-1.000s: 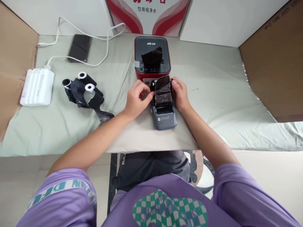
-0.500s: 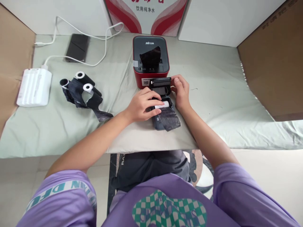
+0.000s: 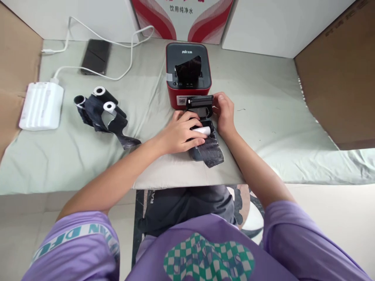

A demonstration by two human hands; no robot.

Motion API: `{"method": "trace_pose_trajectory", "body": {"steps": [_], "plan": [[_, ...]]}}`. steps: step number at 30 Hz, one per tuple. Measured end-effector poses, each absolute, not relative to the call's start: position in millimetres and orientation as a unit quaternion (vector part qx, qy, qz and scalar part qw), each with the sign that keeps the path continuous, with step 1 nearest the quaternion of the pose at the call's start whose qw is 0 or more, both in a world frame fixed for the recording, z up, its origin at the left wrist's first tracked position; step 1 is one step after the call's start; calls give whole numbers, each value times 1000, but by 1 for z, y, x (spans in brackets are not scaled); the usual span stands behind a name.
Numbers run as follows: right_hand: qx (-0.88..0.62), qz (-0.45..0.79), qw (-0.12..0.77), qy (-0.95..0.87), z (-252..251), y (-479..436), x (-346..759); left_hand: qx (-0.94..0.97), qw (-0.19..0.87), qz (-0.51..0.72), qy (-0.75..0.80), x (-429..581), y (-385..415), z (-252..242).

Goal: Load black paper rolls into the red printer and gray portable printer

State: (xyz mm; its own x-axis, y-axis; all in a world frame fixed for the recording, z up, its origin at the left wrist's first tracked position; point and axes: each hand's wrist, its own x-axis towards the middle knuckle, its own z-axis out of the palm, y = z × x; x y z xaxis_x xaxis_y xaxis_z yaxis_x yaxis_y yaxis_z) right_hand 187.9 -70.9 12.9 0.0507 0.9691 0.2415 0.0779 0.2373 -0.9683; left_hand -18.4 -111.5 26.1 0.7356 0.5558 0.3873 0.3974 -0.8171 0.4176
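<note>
A small black handheld printer [image 3: 196, 155] lies near the table's front edge, its lid [image 3: 200, 102] flipped up. My left hand [image 3: 181, 134] reaches over it from the left, fingers closed on a white thermal paper roll [image 3: 206, 130] at the printer's compartment. From the roll a black paper strip [image 3: 213, 153] hangs forward over the printer's front. My right hand [image 3: 225, 115] holds the right edge of the raised lid between curled fingers and thumb; its fingertips are partly hidden.
Behind stands a red and black label printer [image 3: 190, 91] with a black strip sticking up from its top. Several dark paper rolls [image 3: 109, 106] lie to the left. A white power bank [image 3: 42, 106], a white cable [image 3: 130, 58] and a black phone [image 3: 96, 56] are farther left. Cardboard [image 3: 334, 78] borders the right.
My left hand has shifted slightly right, with the white roll now showing farther out past the fingers. The black strip's end has slid forward a little. My right hand stays at the lid.
</note>
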Motion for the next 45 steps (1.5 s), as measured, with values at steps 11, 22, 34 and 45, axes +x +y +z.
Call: {"method": "trace_pose_trajectory", "body": {"steps": [11, 22, 34, 45], "plan": [[-473, 410, 551, -553, 10, -68, 188, 910, 151, 288, 257, -22, -112, 33], [-473, 412, 555, -547, 6, -65, 189, 928, 102, 174, 312, -7, -136, 54], [-472, 411, 552, -551, 2, -63, 189, 902, 172, 224, 326, -12, -132, 47], [-474, 411, 542, -559, 5, -63, 189, 902, 154, 285, 284, -11, -132, 43]]}}
